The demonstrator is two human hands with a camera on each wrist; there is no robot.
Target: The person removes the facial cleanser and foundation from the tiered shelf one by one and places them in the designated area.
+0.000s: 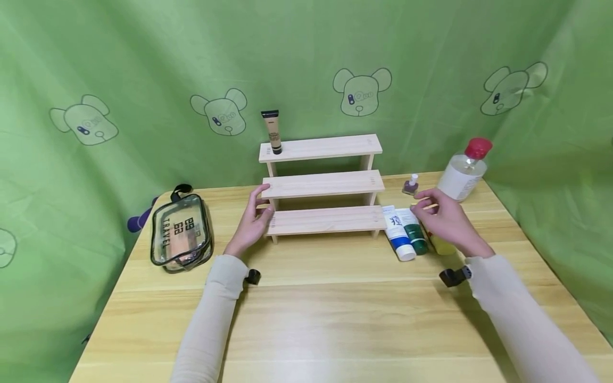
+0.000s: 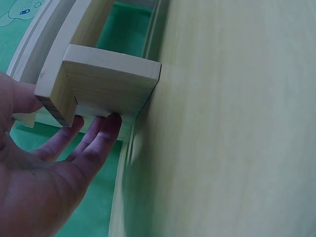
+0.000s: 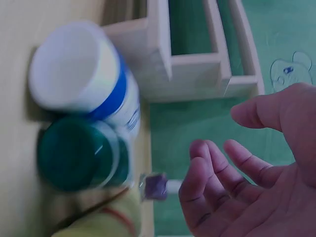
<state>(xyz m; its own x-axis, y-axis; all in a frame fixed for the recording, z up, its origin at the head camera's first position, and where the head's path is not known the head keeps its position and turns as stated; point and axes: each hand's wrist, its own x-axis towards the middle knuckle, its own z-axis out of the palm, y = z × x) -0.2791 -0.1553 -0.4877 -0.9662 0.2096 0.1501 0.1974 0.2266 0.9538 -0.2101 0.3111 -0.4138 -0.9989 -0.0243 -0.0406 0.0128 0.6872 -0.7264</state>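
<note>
While the left hand [image 1: 253, 222] grips the left end of the three-tier wooden rack [image 1: 325, 184], the right hand [image 1: 445, 218] hovers at the right of the frame.

The rack stands at the frame's centre, near the back edge of the desk [image 1: 335, 324], a beige tube [image 1: 273, 132] upright on its top board. The right hand's grip is relaxed, thumb apart from lightly bent fingers, partly covering a yellow tube [image 1: 445, 247]. Left of that lie a green-and-white tube [image 1: 415, 238] and a blue-and-white tube [image 1: 397, 233], just beside the rack's right end. Farther up stand nail polish [image 1: 409, 186] and a red-capped bottle [image 1: 460, 178], near the right edge. At the frame's left lies a clear pouch [image 1: 174, 218], a strip of wood separating it from the left hand; broad desk surface spreads across the lower centre between the sleeves [image 1: 203, 330].
</note>
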